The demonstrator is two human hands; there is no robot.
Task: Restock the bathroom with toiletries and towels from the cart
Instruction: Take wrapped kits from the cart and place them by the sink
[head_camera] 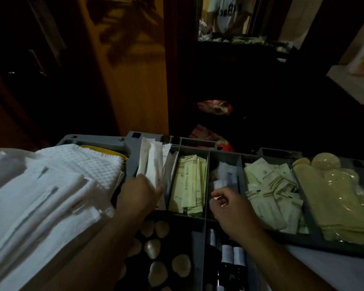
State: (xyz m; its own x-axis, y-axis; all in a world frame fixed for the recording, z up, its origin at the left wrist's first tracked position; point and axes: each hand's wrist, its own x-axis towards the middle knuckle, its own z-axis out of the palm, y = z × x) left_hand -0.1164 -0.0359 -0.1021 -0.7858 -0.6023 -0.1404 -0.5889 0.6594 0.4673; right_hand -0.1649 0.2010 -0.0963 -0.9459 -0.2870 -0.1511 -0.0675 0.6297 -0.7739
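My left hand (pixel 139 193) is curled over long white sachets (pixel 153 164) standing in the cart tray's (pixel 204 221) leftmost compartment, fingers closed on their lower ends. My right hand (pixel 229 204) hovers over the third compartment, pinching a small white packet (pixel 217 198) between thumb and forefinger. Between my hands lie pale yellow sachets (pixel 189 185); more sachets and pale shower caps (pixel 334 194) fill sections right of my right hand. Folded white towels (pixel 51 185) are stacked left of my left forearm. Round soaps (pixel 156 246) and small bottles (pixel 231 255) sit below my wrists.
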